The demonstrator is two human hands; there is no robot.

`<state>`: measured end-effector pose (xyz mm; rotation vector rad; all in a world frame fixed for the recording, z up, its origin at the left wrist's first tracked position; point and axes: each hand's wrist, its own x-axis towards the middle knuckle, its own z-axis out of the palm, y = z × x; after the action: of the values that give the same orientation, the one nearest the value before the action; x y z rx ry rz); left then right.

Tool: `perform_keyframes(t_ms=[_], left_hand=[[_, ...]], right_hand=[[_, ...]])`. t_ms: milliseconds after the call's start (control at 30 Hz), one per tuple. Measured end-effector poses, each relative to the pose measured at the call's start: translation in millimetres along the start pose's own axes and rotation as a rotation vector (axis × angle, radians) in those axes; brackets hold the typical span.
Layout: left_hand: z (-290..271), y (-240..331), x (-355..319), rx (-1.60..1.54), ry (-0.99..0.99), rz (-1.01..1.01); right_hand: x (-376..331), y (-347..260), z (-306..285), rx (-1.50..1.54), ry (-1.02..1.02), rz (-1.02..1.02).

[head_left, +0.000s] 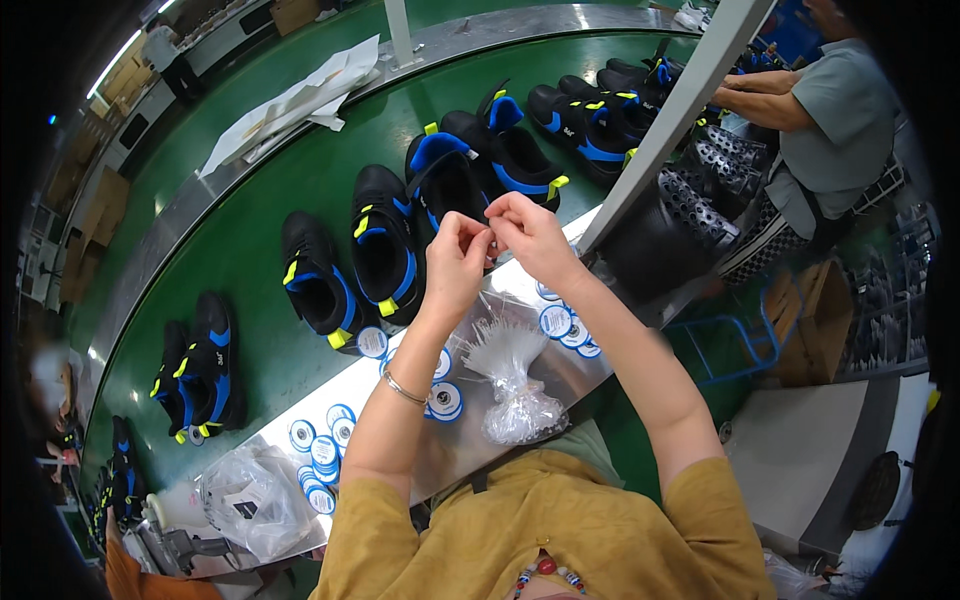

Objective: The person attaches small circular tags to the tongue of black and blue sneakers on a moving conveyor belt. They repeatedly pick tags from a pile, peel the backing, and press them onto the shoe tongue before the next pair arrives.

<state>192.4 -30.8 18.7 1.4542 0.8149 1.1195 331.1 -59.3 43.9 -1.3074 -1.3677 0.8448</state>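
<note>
My left hand (455,262) and my right hand (530,232) are raised together above the metal ledge (470,450), fingertips pinched on something thin and small between them, too small to identify. Below them lies a clear bag of white plastic tag fasteners (510,385), fanned out at the top. Round white-and-blue paper tags (443,400) are scattered along the ledge. Black shoes with blue and yellow trim (385,245) stand in a row on the green conveyor belt (250,250) just beyond my hands.
A crumpled clear plastic bag (255,500) lies at the ledge's left end. Another person in a grey shirt (835,130) works at the right by black perforated shoe parts (700,190). A slanted metal post (670,120) crosses the belt. White papers (295,100) lie at the far side.
</note>
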Motion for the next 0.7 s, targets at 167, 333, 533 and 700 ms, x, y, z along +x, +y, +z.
perform_keyframes(t_ms=[167, 333, 533, 700], left_hand=[[-5.7, 3.1, -0.7, -0.014, 0.021, -0.069], [-8.5, 1.9, -0.4, -0.016, 0.018, -0.070], [-10.6, 2.5, -2.7, 0.044, 0.085, -0.069], [-20.0, -0.5, -4.0, 0.066, 0.125, -0.001]], right_hand=[[-3.1, -4.5, -18.0, 0.273, 0.021, 0.234], [0.8, 1.1, -7.4, 0.339, -0.031, 0.276], [4.3, 4.2, -1.2, 0.337, -0.028, 0.266], [6.3, 1.7, -2.7, 0.343, -0.046, 0.238]])
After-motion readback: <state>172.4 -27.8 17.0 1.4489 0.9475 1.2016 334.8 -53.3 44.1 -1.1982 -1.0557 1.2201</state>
